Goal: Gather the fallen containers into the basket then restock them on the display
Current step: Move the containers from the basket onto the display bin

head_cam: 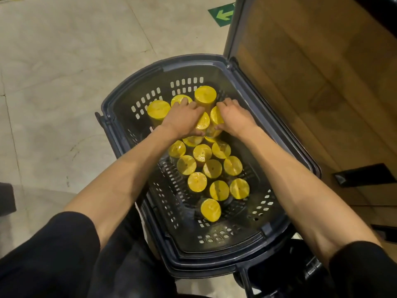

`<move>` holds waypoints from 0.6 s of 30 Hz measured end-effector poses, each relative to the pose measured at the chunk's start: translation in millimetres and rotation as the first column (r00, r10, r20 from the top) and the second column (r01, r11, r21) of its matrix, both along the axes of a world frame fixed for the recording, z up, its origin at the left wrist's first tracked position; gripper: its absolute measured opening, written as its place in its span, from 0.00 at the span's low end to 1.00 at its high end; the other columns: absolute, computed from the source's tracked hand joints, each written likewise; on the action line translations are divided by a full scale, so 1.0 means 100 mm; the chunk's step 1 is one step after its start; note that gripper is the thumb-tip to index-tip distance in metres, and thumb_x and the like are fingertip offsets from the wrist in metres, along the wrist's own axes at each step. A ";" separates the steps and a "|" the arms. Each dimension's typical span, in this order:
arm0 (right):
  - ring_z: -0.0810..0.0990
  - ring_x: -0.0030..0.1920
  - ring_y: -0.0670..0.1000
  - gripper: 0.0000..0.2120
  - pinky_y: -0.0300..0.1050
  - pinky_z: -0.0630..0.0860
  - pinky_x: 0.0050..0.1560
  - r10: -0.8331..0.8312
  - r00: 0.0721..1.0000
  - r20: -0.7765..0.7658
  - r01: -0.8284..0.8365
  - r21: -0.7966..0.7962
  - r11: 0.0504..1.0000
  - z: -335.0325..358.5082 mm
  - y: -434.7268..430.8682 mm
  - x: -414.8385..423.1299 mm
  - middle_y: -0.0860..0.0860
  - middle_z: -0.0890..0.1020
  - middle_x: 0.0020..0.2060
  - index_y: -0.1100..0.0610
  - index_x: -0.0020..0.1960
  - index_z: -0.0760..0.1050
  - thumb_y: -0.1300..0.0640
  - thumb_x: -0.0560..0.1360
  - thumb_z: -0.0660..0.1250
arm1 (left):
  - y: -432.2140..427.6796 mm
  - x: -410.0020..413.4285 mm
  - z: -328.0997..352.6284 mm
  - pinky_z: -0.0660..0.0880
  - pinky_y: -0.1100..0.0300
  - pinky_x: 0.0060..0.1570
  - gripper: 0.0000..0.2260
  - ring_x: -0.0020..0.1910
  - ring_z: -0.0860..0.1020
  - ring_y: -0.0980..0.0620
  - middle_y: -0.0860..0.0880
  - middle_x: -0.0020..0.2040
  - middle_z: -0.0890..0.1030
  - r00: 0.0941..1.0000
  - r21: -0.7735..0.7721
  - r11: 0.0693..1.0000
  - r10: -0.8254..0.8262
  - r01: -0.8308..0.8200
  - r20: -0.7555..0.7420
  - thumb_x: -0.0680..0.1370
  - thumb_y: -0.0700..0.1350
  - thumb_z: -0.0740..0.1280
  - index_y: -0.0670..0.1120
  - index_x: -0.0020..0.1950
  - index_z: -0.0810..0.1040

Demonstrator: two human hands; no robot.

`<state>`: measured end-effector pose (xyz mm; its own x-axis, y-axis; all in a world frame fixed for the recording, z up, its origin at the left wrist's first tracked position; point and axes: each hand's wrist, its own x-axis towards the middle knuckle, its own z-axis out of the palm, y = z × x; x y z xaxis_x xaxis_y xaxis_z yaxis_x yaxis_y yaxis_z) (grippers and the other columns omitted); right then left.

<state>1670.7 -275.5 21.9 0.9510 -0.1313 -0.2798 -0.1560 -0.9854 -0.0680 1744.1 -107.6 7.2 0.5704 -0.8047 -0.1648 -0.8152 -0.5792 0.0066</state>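
Note:
A dark plastic basket (137,82) with slotted walls stands on the floor below me. Several yellow-lidded containers (201,152) stand upright inside it, most packed in the middle and a few at the far end (205,95). Both my hands reach into the basket's far half. My left hand (182,118) lies over a container top with its fingers wrapped round a yellow-lidded container (203,121). My right hand (233,117) grips the neighbouring container (214,116), thumb on its near side. The bodies of both containers are hidden under my hands.
A wooden display unit (311,82) rises right beside the basket's right rim. The basket's raised handle (233,33) stands at its far right corner. Pale tiled floor (64,72) spreads to the left, with a green arrow sticker (223,15) at the top.

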 end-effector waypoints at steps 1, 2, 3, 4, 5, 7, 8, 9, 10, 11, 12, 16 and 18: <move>0.66 0.69 0.59 0.35 0.57 0.73 0.60 -0.003 1.000 0.018 0.003 -0.006 1.000 -0.01 0.01 -0.01 0.58 0.69 0.68 0.60 0.73 0.64 0.48 0.73 0.73 | 0.02 -0.01 -0.01 0.70 0.45 0.56 0.33 0.62 0.70 0.40 0.44 0.64 0.75 1.000 -0.009 1.000 -0.001 0.001 0.011 0.72 0.65 0.68 0.46 0.69 0.70; 0.66 0.68 0.59 0.34 0.56 0.73 0.59 -0.006 0.999 0.038 0.006 -0.011 1.000 -0.02 0.02 -0.03 0.58 0.69 0.67 0.60 0.72 0.65 0.48 0.72 0.74 | 0.04 -0.01 -0.02 0.70 0.46 0.56 0.33 0.62 0.70 0.40 0.44 0.63 0.75 1.000 -0.017 1.000 -0.003 0.003 0.022 0.72 0.65 0.68 0.46 0.68 0.70; 0.67 0.67 0.59 0.35 0.55 0.73 0.59 -0.005 0.998 0.059 0.006 -0.017 1.000 -0.03 0.03 -0.05 0.58 0.69 0.66 0.60 0.71 0.65 0.47 0.72 0.74 | 0.05 -0.02 -0.03 0.69 0.46 0.57 0.33 0.62 0.70 0.41 0.44 0.63 0.75 1.000 -0.025 1.000 -0.003 0.003 0.030 0.72 0.65 0.68 0.46 0.68 0.69; 0.67 0.66 0.59 0.35 0.54 0.73 0.59 0.003 0.997 0.076 -0.001 -0.027 1.000 -0.05 0.04 -0.08 0.59 0.69 0.66 0.60 0.71 0.65 0.47 0.71 0.74 | 0.06 -0.03 -0.03 0.69 0.46 0.57 0.33 0.62 0.70 0.41 0.43 0.63 0.75 0.999 -0.034 0.999 -0.002 0.003 0.035 0.72 0.65 0.68 0.46 0.68 0.69; 0.67 0.66 0.59 0.37 0.53 0.72 0.60 0.017 0.996 0.091 -0.013 -0.042 0.999 -0.07 0.05 -0.10 0.59 0.69 0.66 0.61 0.72 0.65 0.47 0.71 0.75 | 0.07 -0.03 -0.03 0.68 0.46 0.57 0.33 0.61 0.70 0.41 0.43 0.63 0.75 0.999 -0.042 0.999 0.000 0.001 0.040 0.71 0.66 0.68 0.45 0.67 0.69; 0.68 0.65 0.59 0.38 0.52 0.72 0.60 0.034 0.992 0.121 -0.027 -0.063 0.998 -0.11 0.04 -0.14 0.59 0.70 0.65 0.61 0.72 0.65 0.48 0.70 0.76 | 0.07 -0.05 -0.04 0.68 0.46 0.58 0.33 0.61 0.70 0.41 0.43 0.62 0.76 0.998 -0.052 0.999 0.002 0.001 0.059 0.71 0.66 0.69 0.45 0.67 0.70; 0.68 0.65 0.59 0.38 0.52 0.73 0.60 0.030 0.991 0.131 -0.022 -0.061 0.998 -0.12 0.04 -0.15 0.59 0.70 0.65 0.60 0.72 0.65 0.48 0.69 0.76 | 0.08 -0.05 -0.05 0.67 0.46 0.58 0.33 0.60 0.71 0.42 0.44 0.61 0.76 0.998 -0.055 0.998 0.004 0.000 0.069 0.71 0.66 0.69 0.45 0.66 0.70; 0.68 0.64 0.59 0.37 0.52 0.73 0.59 0.018 0.990 0.139 -0.012 -0.048 0.999 -0.12 0.04 -0.15 0.59 0.70 0.65 0.60 0.71 0.66 0.47 0.69 0.76 | 0.10 -0.06 -0.05 0.67 0.47 0.58 0.33 0.60 0.71 0.42 0.44 0.61 0.76 0.997 -0.059 0.998 0.012 -0.007 0.076 0.71 0.66 0.68 0.45 0.67 0.70; 0.68 0.64 0.59 0.37 0.52 0.73 0.60 0.001 0.989 0.145 0.003 -0.029 1.000 -0.13 0.04 -0.16 0.59 0.70 0.64 0.60 0.71 0.66 0.47 0.69 0.77 | 0.11 -0.07 -0.05 0.66 0.47 0.57 0.34 0.60 0.71 0.43 0.45 0.61 0.77 0.996 -0.066 0.998 0.029 -0.023 0.080 0.71 0.67 0.68 0.46 0.67 0.71; 0.68 0.64 0.59 0.37 0.52 0.72 0.60 -0.015 0.989 0.149 0.017 -0.013 1.000 -0.13 0.05 -0.16 0.58 0.70 0.64 0.59 0.71 0.67 0.46 0.69 0.76 | 0.13 -0.07 -0.05 0.66 0.48 0.57 0.34 0.59 0.70 0.44 0.46 0.60 0.77 0.996 -0.078 0.996 0.052 -0.046 0.077 0.70 0.67 0.68 0.46 0.68 0.71; 0.68 0.64 0.58 0.36 0.52 0.72 0.61 -0.026 0.988 0.150 0.027 -0.002 1.000 -0.13 0.06 -0.15 0.58 0.70 0.64 0.59 0.70 0.68 0.45 0.69 0.76 | 0.13 -0.07 -0.04 0.66 0.48 0.57 0.34 0.59 0.70 0.44 0.46 0.60 0.77 0.995 -0.090 0.994 0.075 -0.070 0.063 0.70 0.67 0.69 0.47 0.69 0.71; 0.68 0.62 0.57 0.33 0.52 0.73 0.58 -0.068 0.982 0.177 0.061 0.044 0.997 -0.12 0.07 -0.19 0.57 0.71 0.62 0.58 0.65 0.71 0.44 0.68 0.77 | 0.19 -0.08 0.04 0.66 0.49 0.56 0.33 0.60 0.70 0.44 0.46 0.60 0.76 0.992 -0.115 0.986 0.123 -0.123 -0.007 0.70 0.66 0.69 0.47 0.68 0.73; 0.69 0.62 0.57 0.32 0.52 0.73 0.57 -0.084 0.982 0.168 0.075 0.057 0.996 -0.06 0.08 -0.23 0.57 0.71 0.61 0.58 0.65 0.72 0.42 0.68 0.76 | 0.27 -0.10 0.13 0.66 0.48 0.56 0.33 0.59 0.70 0.44 0.46 0.60 0.76 0.987 -0.126 0.979 0.152 -0.157 -0.050 0.70 0.66 0.69 0.47 0.67 0.73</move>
<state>1647.5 -267.2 15.5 0.9724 -0.1981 -0.1235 -0.2156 -0.9650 -0.1494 1734.5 -80.8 20.6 0.6848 -0.7231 -0.0904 -0.7133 -0.6905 0.1202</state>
